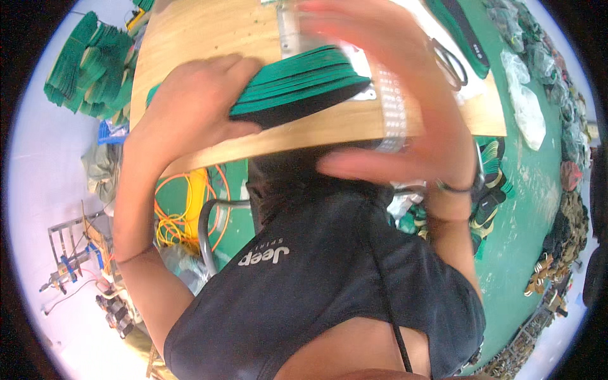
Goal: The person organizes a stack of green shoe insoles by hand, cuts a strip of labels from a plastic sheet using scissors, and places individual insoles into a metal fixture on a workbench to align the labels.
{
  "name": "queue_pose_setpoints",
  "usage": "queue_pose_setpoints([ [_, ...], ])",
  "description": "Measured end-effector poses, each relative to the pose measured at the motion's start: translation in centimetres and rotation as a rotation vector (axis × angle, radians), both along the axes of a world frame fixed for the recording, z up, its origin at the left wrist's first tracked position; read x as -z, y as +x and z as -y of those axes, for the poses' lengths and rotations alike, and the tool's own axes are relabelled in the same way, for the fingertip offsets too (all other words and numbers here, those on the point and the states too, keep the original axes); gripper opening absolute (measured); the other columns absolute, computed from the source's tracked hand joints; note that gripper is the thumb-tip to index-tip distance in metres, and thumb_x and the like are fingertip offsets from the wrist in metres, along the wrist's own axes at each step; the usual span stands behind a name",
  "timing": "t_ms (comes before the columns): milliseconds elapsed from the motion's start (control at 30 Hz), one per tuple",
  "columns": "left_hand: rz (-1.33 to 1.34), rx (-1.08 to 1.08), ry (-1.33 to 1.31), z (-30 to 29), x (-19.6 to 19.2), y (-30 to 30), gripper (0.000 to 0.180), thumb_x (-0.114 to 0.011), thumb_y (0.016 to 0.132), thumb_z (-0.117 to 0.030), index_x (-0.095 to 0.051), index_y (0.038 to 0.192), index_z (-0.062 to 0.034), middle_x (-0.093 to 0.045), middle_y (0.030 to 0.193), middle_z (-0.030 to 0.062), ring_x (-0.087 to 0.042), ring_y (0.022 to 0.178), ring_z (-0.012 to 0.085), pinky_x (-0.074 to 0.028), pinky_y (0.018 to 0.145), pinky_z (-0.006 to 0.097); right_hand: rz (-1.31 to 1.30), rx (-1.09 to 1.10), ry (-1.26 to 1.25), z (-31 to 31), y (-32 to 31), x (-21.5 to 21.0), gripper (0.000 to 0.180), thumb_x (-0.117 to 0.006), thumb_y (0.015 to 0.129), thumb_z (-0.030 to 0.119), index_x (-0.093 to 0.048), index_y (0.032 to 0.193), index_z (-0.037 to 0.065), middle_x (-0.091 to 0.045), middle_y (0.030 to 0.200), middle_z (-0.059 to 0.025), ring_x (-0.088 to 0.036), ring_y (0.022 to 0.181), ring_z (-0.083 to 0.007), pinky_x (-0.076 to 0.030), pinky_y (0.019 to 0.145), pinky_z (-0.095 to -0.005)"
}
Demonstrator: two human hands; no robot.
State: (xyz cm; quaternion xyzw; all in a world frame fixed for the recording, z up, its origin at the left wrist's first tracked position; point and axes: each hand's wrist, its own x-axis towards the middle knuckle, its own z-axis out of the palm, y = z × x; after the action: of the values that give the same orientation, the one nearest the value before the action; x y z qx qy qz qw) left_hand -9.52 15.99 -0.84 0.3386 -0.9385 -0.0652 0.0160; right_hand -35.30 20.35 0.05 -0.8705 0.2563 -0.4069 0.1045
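Observation:
A stack of green insoles with black undersides (297,85) lies on its side near the front edge of the wooden table (196,38). My left hand (202,95) is closed over the left end of this stack, fingers across its top and thumb along the near side. Over the right end, my right hand (411,88) is smeared by motion. Its thumb and fingers stand wide apart, and nothing shows between them. Beneath it a strip of small printed labels (391,114) hangs down to the table edge. A flat metallic piece (288,31) is partly hidden behind the right fingers.
Scissors with dark handle loops (451,66) lie right of my right hand, near another green-black insole (462,38). Bundled green pieces (88,66) are piled at far left. Yellow and orange cables (190,209) lie below the table; plastic bags (525,107) line the right floor.

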Motion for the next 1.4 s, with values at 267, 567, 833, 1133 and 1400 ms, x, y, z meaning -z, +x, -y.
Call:
queue_pose_setpoints([
  [267,-0.442,-0.231,0.275,1.7,5.3,10.3,0.085,-0.082,0.052,-0.026,-0.048,0.128,-0.0046,-0.055,0.124,0.0138,-0.05,0.118,0.0256,-0.035,0.102,0.036,-0.491,0.193,0.134,4.4,4.4,8.0,0.047,-0.075,0.067,0.03,-0.055,0.098,0.002,-0.06,0.086,-0.016,-0.059,0.084,-0.0341,-0.049,0.068,-0.0412],
  [567,-0.782,-0.329,0.041,0.0,9.2,8.8,0.07,-0.085,0.054,-0.015,-0.057,0.117,-0.0042,-0.06,0.107,0.0112,-0.058,0.099,0.0231,-0.045,0.087,0.032,-0.32,0.236,0.177,3.4,3.4,8.4,0.064,-0.077,0.065,0.03,-0.051,0.115,0.0,-0.058,0.095,-0.0173,-0.055,0.094,-0.0353,-0.046,0.079,-0.0389],
  [833,-0.731,-0.228,-0.01,0.3,9.2,7.8,0.066,-0.077,0.064,-0.021,-0.051,0.122,-0.0028,-0.054,0.114,0.016,-0.054,0.106,0.0305,-0.041,0.092,0.037,-0.165,0.21,0.319,4.0,1.8,10.2,0.082,-0.083,0.059,0.026,-0.041,0.126,0.002,-0.052,0.107,-0.0175,-0.05,0.1,-0.0345,-0.043,0.087,-0.0376],
  [1133,-0.643,-0.222,0.027,0.0,8.7,8.1,0.064,-0.075,0.067,-0.024,-0.051,0.121,-0.0012,-0.053,0.12,0.0166,-0.051,0.111,0.03,-0.038,0.096,0.037,-0.056,0.122,0.306,4.9,0.9,11.2,0.07,-0.081,0.063,0.017,-0.045,0.122,0.003,-0.051,0.106,-0.0158,-0.051,0.099,-0.0309,-0.043,0.085,-0.0363],
  [1400,-0.842,-0.332,-0.01,0.1,9.7,8.1,0.06,-0.081,0.062,-0.011,-0.056,0.116,-0.0022,-0.061,0.105,0.0126,-0.059,0.098,0.0237,-0.045,0.086,0.031,-0.072,0.188,0.23,4.6,0.2,11.4,0.051,-0.08,0.066,0.013,-0.055,0.11,0.004,-0.056,0.094,-0.011,-0.055,0.087,-0.0255,-0.044,0.08,-0.0312],
])
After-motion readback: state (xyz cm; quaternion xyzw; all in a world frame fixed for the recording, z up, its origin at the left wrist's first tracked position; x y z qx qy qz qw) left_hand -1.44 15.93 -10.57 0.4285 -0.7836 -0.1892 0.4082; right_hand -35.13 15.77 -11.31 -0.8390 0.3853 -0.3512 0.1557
